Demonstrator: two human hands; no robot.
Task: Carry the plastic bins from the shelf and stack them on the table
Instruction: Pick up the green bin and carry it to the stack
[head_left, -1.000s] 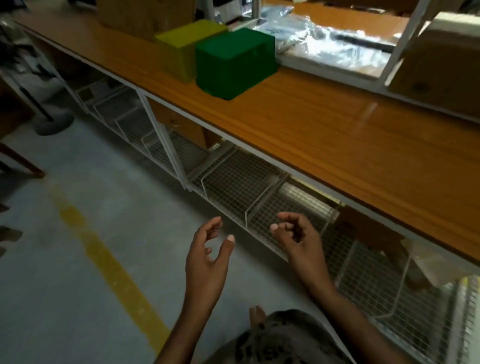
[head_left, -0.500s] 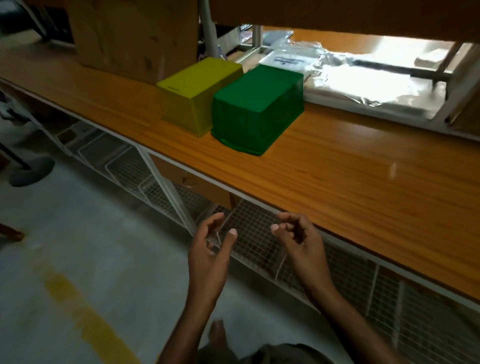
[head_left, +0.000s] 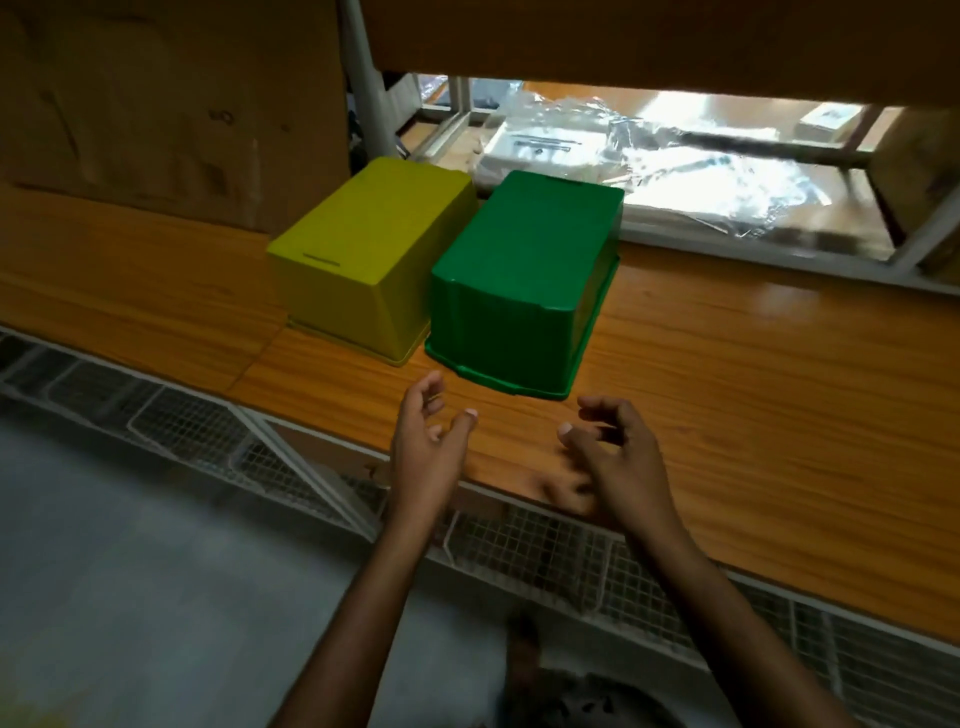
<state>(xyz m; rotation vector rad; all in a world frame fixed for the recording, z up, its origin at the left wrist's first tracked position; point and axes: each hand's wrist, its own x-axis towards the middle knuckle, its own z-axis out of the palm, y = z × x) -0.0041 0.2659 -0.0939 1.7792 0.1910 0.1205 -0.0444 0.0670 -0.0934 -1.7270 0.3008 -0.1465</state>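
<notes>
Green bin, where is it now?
Head view, centre: green bin upside down on the wooden surface, right of the yellow bin, beyond the right hand.

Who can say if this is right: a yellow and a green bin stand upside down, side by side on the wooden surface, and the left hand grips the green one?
Not quite. The head view shows the left hand empty, fingers loosely curled, short of the green bin. The rest holds, yellow bin included.

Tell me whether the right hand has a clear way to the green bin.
Probably yes. The right hand hovers empty, fingers loosely curled, short of the near end of the green bin, with only bare wooden surface between them. The yellow bin stands on its left.
</notes>
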